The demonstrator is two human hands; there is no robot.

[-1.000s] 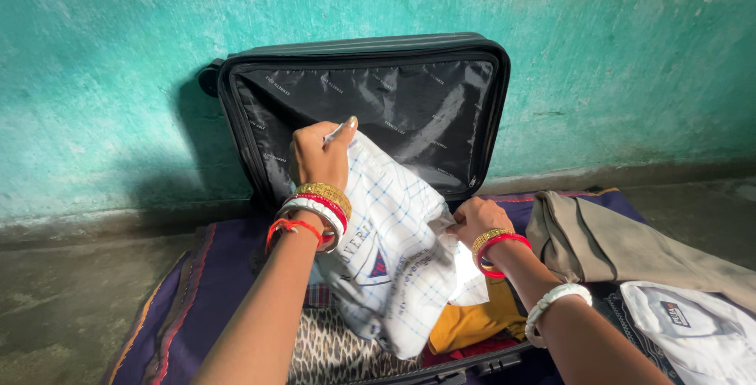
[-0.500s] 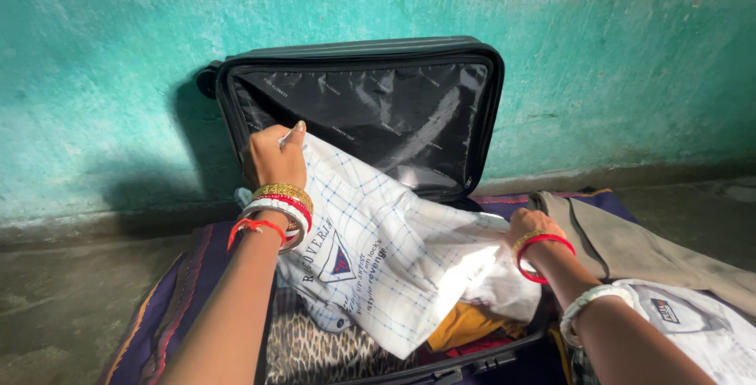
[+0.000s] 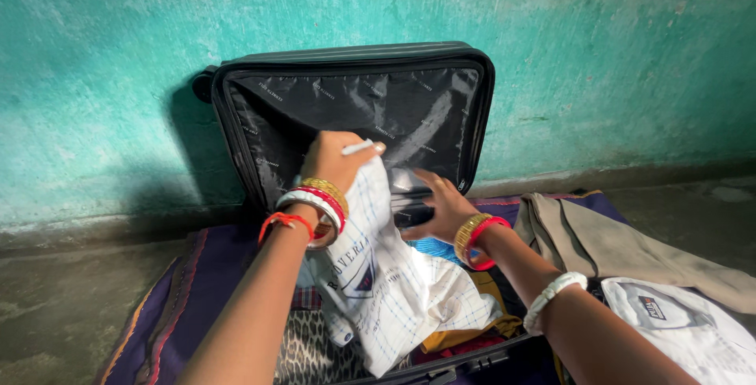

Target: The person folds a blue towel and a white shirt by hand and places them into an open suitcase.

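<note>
I look down into an open black suitcase (image 3: 236, 117) lying on a purple mat (image 3: 213, 275), its lid leaning upright against a teal wall (image 3: 598, 62). My left hand (image 3: 335, 163) is closed, pinching the top edge of a white checked shirt (image 3: 386, 283) and lifting it above the case's middle. The shirt hangs limp from that pinch and trails down over the clothes packed near the front edge. My right hand (image 3: 441, 205) is open and flat, fingers spread behind the cloth toward the back edge, holding nothing.

The shirt looks light, thin and soft, so it will likely sag and fold wherever it is unsupported; holding it by two corners or the collar should keep it flat. The lid lining (image 3: 354, 109) is glossy and crinkled. Beneath lie leopard-print cloth (image 3: 315, 349) and mustard cloth (image 3: 461, 338). A beige garment (image 3: 598, 243) lies past the case's right edge.
</note>
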